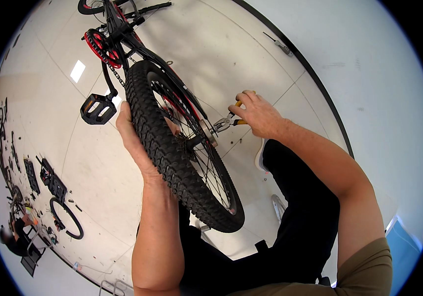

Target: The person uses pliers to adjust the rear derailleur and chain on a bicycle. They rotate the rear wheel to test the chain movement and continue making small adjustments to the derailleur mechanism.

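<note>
Pale tiled floor (231, 54) spreads beneath a black-and-red bicycle (118, 27), its knobby rear wheel (154, 128) directly before the person. The left hand (135, 143) curls around the tyre; the right hand (260, 116), half closed, holds yellow-handled pliers (222, 124) against the hub's metal fitting (208, 133). Apparently axle hardware is being worked, which next calls for a steady wheel and firm squeeze.

bicycle wheel (164, 150) | knobby, black-tyred | pliers (224, 122) | yellow-handled, spread, beside wheel
</note>
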The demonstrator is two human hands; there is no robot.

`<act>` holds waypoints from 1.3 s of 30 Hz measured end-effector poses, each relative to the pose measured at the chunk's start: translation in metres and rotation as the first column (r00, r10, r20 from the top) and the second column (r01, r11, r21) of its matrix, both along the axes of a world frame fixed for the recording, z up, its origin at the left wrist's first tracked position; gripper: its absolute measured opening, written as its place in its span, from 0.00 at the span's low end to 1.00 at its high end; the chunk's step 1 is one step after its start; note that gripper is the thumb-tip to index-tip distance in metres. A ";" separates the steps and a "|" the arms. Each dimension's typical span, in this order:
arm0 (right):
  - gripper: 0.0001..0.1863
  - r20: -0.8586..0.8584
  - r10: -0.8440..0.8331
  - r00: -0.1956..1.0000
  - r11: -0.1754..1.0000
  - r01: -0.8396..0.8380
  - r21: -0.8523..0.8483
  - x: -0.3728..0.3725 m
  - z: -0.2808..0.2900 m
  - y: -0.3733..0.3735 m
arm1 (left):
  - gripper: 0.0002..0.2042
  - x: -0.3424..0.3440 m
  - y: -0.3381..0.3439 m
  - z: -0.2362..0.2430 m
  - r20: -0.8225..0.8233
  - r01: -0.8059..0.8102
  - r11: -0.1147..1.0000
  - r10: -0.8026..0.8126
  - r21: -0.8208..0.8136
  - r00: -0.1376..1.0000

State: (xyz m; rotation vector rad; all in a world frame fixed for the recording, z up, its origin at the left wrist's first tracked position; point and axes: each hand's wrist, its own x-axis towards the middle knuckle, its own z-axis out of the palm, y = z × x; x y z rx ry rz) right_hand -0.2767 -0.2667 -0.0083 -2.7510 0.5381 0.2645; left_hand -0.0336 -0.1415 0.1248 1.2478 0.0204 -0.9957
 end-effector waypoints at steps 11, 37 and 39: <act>0.31 0.001 -0.031 1.000 0.999 0.031 -0.017 0.001 0.000 0.005 | 0.26 -0.003 -0.004 0.005 -0.003 -0.026 1.000 0.026 0.017 1.000; 0.23 -0.125 -0.001 0.992 1.000 -0.002 -0.031 0.012 0.015 0.003 | 0.26 -0.002 -0.002 0.003 -0.008 -0.028 0.999 0.028 0.016 1.000; 0.21 -0.215 0.030 0.976 0.998 -0.018 0.057 0.022 0.019 -0.007 | 0.26 -0.002 -0.002 0.003 -0.009 -0.025 0.999 0.026 0.027 1.000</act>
